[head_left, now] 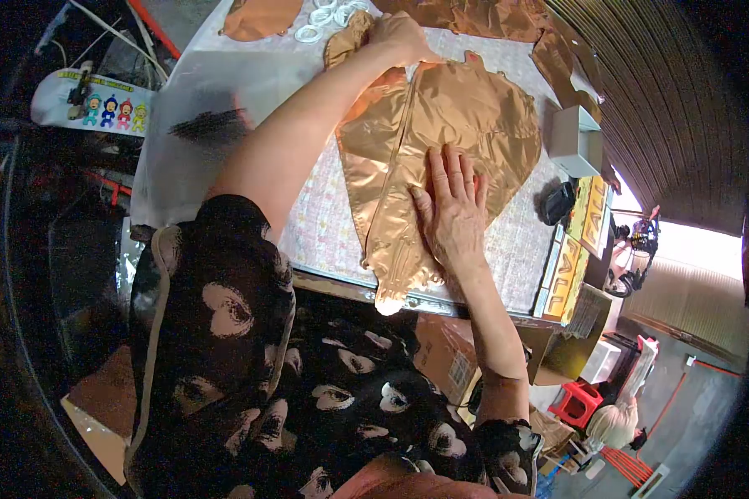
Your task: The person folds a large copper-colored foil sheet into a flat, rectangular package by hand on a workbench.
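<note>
A flat, uninflated copper-coloured foil balloon (pixel 458 108) lies on the table, wrinkled, with a small tab at its far end and a narrow tip over the near edge. My right hand (pixel 456 212) rests flat on its middle, fingers stretched out. At the far side my left hand (pixel 399 40) is closed beside the balloon's upper left, its fingers curled around crumpled copper foil (pixel 349 43); the fingertips are partly hidden. Close by lie several white rings (pixel 324 18) and another copper foil piece (pixel 260 17).
More copper foil (pixel 483 18) spreads along the far edge. At the right stand a white open box (pixel 576 141), a small black object (pixel 557 202) and a yellow lettered box (pixel 567 270). A white cartoon-printed board (pixel 91 101) is at left; a red stool (pixel 576 404) stands lower right.
</note>
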{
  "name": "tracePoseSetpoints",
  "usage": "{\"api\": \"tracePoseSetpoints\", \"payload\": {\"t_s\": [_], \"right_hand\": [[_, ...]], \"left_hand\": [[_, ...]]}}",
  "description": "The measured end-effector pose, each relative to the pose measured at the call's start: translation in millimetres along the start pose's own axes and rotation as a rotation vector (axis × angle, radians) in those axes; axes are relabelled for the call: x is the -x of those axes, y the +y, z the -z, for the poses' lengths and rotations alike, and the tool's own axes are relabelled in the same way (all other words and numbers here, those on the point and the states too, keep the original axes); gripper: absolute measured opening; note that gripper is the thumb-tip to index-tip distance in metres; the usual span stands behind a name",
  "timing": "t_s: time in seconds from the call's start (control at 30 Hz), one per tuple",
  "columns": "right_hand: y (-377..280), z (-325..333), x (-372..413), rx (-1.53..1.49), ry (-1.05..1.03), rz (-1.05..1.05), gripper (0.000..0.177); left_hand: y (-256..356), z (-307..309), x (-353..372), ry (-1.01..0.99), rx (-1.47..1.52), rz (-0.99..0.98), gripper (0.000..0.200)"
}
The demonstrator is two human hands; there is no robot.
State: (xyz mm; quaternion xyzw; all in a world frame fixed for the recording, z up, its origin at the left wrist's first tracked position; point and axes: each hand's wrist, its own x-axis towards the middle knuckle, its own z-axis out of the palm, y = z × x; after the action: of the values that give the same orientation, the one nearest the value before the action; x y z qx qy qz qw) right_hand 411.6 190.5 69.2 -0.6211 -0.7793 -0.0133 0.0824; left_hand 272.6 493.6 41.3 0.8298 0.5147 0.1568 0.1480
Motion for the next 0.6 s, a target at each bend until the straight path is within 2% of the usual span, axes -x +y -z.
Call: {"api": "tracePoseSetpoints", "payload": {"t_s": [0.03,0.3,0.6], "right_hand": [[-0.1,-0.5,-0.4,0.0,0.0,0.003,0.065],[-0.5,-7.8,0.1,-0.036,0.032,0.009,0.065],[-1.2,-8.5,-0.8,-0.053,0.033,0.02,0.063]], "left_hand": [[-0.2,0.2,-1.5,-0.086,-0.028,0.026,0.081],[-7.9,-13.4,-3.1,0.008,-0.016,-0.026,0.072],[-3.1,-2.8,4.4,0.002,0.032,-0.028,0.068]]}}
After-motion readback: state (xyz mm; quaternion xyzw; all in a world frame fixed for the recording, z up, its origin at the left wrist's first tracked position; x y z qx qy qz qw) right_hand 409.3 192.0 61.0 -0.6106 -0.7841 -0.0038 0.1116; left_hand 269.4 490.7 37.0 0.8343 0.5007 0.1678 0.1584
